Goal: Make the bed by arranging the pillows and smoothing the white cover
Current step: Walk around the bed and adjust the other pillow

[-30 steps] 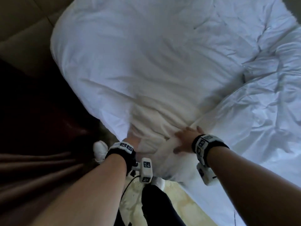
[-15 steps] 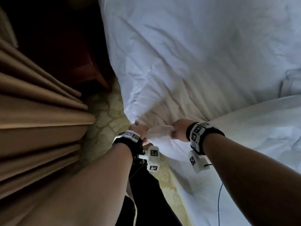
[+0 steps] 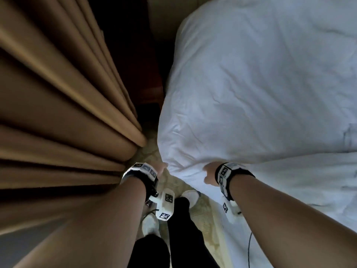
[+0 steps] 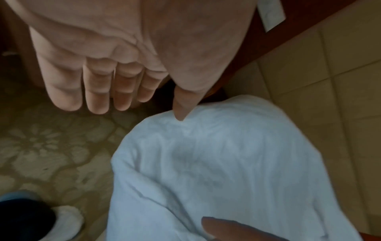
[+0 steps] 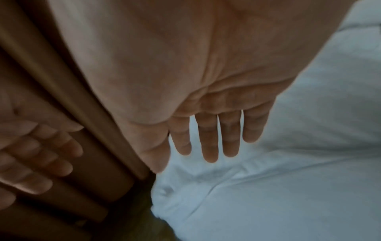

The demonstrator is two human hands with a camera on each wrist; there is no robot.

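Note:
A large white pillow [image 3: 260, 89] lies at the head of the bed, its near corner hanging over the bed's side. Below it spreads the creased white cover [image 3: 309, 190]. My left hand [image 3: 161, 168] hovers at the left of that corner; in the left wrist view its fingers [image 4: 98, 91] are straight and hold nothing, with the thumb tip at the pillow [image 4: 216, 163]. My right hand [image 3: 209, 174] is at the corner's right side; in the right wrist view its fingers [image 5: 210, 140] are straight above the white fabric [image 5: 288, 187].
Tan curtain folds [image 3: 58, 103] hang close on the left. A dark wooden bedside unit [image 3: 135, 55] stands between curtain and bed. A padded beige headboard [image 4: 329, 81] backs the pillow. My feet in white slippers [image 3: 150, 225] stand on patterned carpet [image 4: 41, 146] in the narrow gap.
Half a second ago both hands gripped the pillow's near corner; now they have let go and their fingers are straight. The view has swung left toward the curtain.

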